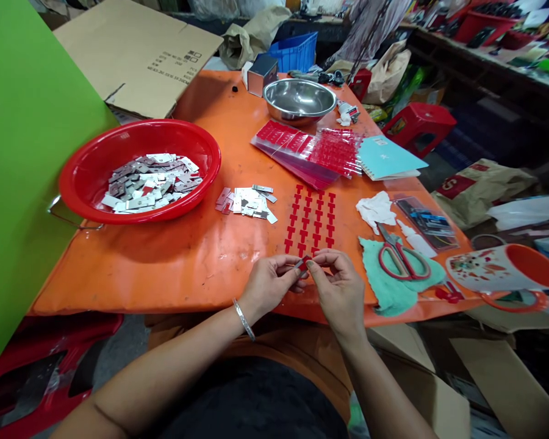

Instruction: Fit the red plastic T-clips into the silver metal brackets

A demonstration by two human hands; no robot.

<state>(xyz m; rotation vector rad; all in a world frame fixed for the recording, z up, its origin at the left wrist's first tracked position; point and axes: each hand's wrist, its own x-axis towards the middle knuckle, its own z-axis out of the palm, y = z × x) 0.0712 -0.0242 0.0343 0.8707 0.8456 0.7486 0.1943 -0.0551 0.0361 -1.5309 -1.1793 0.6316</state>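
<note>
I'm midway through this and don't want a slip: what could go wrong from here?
The small grey-and-red piece is pinched between the left hand and right hand near the table's front edge; a slip might drop it to the floor.
The red T-shaped pieces lie in rows just beyond the fingers, so a careless sweep could disturb the nearest.
The mug is by the right-hand edge, where a bump might knock it off.

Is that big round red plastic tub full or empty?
Neither: partly filled. A heap of flat silvery metal pieces lies inside the big round red plastic tub, lower than its rim.
</note>
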